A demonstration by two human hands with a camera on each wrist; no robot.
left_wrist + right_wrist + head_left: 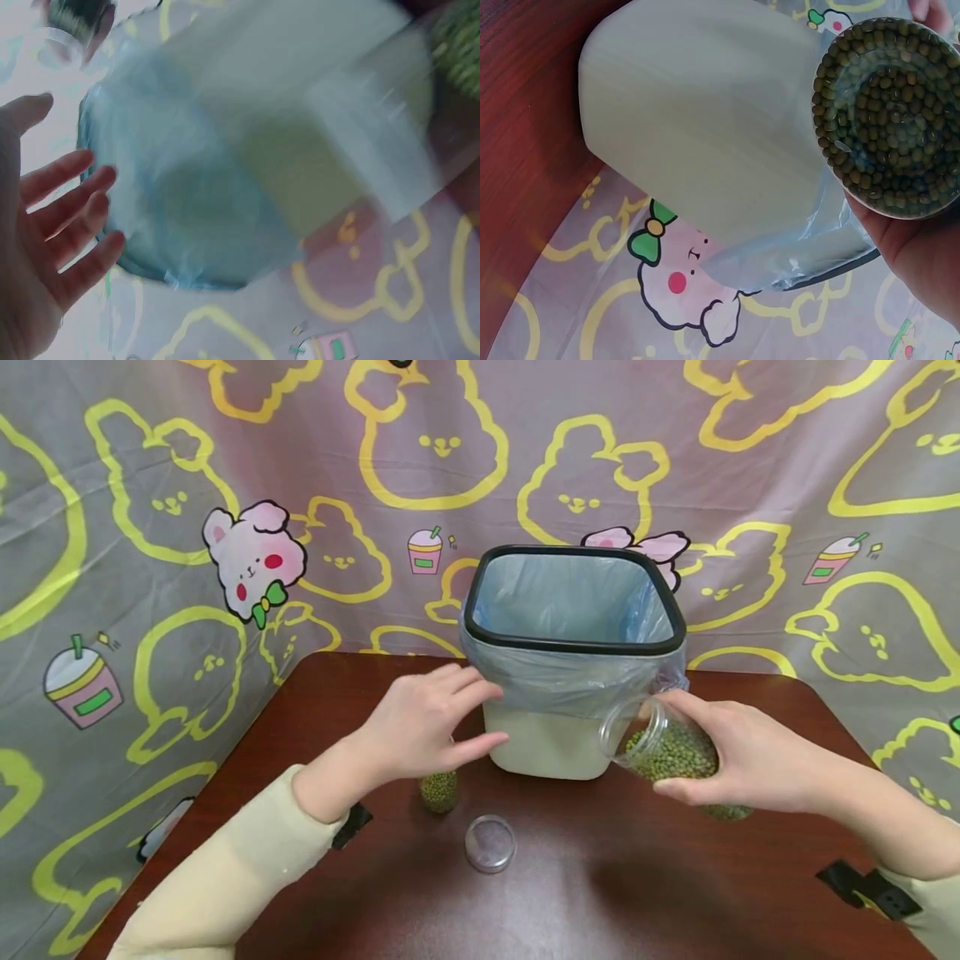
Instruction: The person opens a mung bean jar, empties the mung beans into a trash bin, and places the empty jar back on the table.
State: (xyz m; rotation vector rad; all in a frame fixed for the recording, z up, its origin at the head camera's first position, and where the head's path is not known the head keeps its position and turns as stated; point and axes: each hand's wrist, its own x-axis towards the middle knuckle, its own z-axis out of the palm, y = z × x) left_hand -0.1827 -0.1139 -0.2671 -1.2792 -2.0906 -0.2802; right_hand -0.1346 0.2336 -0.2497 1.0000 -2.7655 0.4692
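Note:
My right hand (738, 752) grips a clear jar (675, 750) of green mung beans. The jar lies tilted, its uncovered mouth toward the left, in front of the bin's right side. From the right wrist view, the bean-filled jar base (889, 120) faces the camera. My left hand (420, 727) hovers with fingers spread and holds nothing; the left wrist view shows the same loose fingers (71, 199). Below and partly behind it stands a second container of green beans (438, 791), its top hidden by the hand. A round clear lid (491, 843) lies on the table nearby.
A cream waste bin (555, 743) with a black rim (573, 646) and a bluish plastic liner (570, 681) stands toward the back of the brown table (555, 910). A patterned cloth (510, 452) hangs behind and at both sides.

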